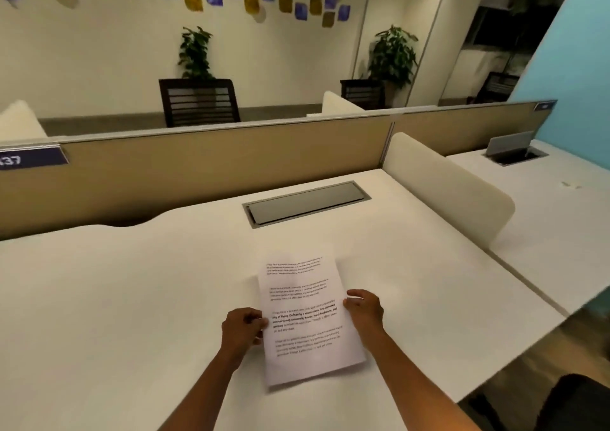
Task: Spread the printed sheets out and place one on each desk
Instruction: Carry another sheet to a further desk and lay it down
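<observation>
printed sheets (308,321) over white desk (132,298), near side of cable hatch (307,201); left hand (242,326) pinches left edge, right hand (364,306) grips right edge.

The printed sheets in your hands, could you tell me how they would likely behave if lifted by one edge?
The printed sheets look thin, so they would probably droop. Held at both side edges by the left hand and right hand, they seem light and may slide apart.

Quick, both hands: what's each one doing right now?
Left hand: closed, pinching the printed sheets' left edge.
Right hand: fingers on the sheets' right edge, grip unclear.
</observation>
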Motion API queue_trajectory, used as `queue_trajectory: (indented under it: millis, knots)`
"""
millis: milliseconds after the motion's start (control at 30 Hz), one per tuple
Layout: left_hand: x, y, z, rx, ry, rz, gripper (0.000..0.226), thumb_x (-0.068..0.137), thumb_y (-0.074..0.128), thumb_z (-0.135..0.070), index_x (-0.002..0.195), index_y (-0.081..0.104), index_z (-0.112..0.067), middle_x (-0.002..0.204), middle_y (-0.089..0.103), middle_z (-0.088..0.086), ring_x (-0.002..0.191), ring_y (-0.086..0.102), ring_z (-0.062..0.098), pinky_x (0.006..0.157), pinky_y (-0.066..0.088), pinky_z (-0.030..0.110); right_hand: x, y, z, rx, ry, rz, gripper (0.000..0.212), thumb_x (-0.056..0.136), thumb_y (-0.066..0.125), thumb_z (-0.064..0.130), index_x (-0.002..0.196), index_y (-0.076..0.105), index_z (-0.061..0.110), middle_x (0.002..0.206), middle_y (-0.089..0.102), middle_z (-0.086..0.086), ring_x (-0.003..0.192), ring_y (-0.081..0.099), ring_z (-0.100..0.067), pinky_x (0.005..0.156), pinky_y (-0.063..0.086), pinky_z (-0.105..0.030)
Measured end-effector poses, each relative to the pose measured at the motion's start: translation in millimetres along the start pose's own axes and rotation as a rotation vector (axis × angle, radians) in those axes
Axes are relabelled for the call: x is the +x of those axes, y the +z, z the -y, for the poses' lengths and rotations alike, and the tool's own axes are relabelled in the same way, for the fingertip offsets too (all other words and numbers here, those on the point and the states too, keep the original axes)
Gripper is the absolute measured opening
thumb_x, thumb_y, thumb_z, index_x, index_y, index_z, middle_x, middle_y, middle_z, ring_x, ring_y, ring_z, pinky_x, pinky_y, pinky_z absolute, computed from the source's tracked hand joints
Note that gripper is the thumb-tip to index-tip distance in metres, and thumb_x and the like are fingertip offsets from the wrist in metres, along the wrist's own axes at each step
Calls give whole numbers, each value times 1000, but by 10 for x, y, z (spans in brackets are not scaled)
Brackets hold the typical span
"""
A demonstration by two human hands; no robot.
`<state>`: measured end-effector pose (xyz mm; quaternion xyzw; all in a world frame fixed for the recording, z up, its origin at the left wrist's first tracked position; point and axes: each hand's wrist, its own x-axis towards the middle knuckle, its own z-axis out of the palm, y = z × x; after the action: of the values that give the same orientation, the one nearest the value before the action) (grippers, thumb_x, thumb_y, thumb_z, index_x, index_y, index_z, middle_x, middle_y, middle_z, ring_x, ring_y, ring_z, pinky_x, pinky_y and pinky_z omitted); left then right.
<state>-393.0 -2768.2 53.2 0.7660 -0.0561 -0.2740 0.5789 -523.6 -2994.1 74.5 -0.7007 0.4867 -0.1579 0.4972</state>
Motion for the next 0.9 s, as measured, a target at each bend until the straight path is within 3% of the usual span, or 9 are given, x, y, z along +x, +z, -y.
queue_trajectory:
  millis: [100, 167, 233, 300, 433, 600, 700, 900]
  knots:
    - [4, 36, 58, -23, -46, -162, 25, 79, 75, -1, 103, 68, 3, 99, 72, 22, 88, 69, 40, 79, 59, 51, 249, 144, 56, -98, -65, 113, 26, 87, 67, 5, 113, 67, 4, 114, 72, -15, 101, 68, -29, 88, 51, -29]
    - [-15, 7, 125, 121, -23, -203, 51, 75, 81, -9, 122, 62, -4, 118, 67, 18, 103, 65, 34, 94, 53, 46, 270, 237, 54, -180, -119, 192, 31, 88, 66, 7, 119, 62, 4, 120, 68, -15, 106, 65, -29, 90, 49, -28]
    - [-12, 31, 199, 314, 8, -214, 77, 73, 84, -19, 140, 47, -7, 140, 53, 15, 128, 50, 32, 109, 38, 42, 320, 278, -3, -343, -223, 290, 39, 90, 65, 14, 127, 56, 8, 130, 61, -12, 117, 59, -29, 97, 46, -31]
    - [-67, 97, 269, 483, 66, -158, 89, 76, 81, -31, 148, 33, -11, 155, 34, 11, 144, 30, 27, 118, 24, 37, 343, 285, -172, -490, -335, 377, 46, 93, 61, 24, 136, 49, 14, 143, 50, -7, 131, 47, -25, 108, 38, -31]
    - [-227, 287, 510, 767, 128, -80, 85, 88, 62, -49, 153, 18, -17, 164, 5, 8, 151, 7, 24, 122, 8, 34, 377, 324, -460, -789, -555, 434, 53, 98, 45, 46, 146, 38, 26, 162, 20, 3, 149, 18, -17, 121, 17, -32]
    - [-370, 474, 632, 893, 80, -124, 75, 96, 44, -51, 155, 9, -20, 164, -7, 5, 152, -5, 24, 122, 3, 41, 428, 311, -614, -914, -575, 532, 66, 97, 27, 61, 155, 11, 33, 165, -9, 6, 152, -10, -19, 122, -6, -48]
    - [-434, 597, 642, 897, 73, -119, 77, 96, 42, -53, 155, 6, -18, 164, -9, 6, 152, -6, 23, 121, 3, 43, 487, 257, -689, -955, -588, 548, 71, 94, 25, 66, 154, 1, 37, 163, -17, 5, 151, -16, -22, 121, -9, -52]
    - [-520, 742, 595, 1057, 64, -65, 79, 98, 35, -54, 155, -2, -15, 162, -17, 8, 151, -10, 24, 122, 2, 40, 469, 245, -716, -943, -605, 488, 77, 92, 27, 68, 154, -3, 34, 163, -20, -1, 150, -18, -26, 119, -10, -53]
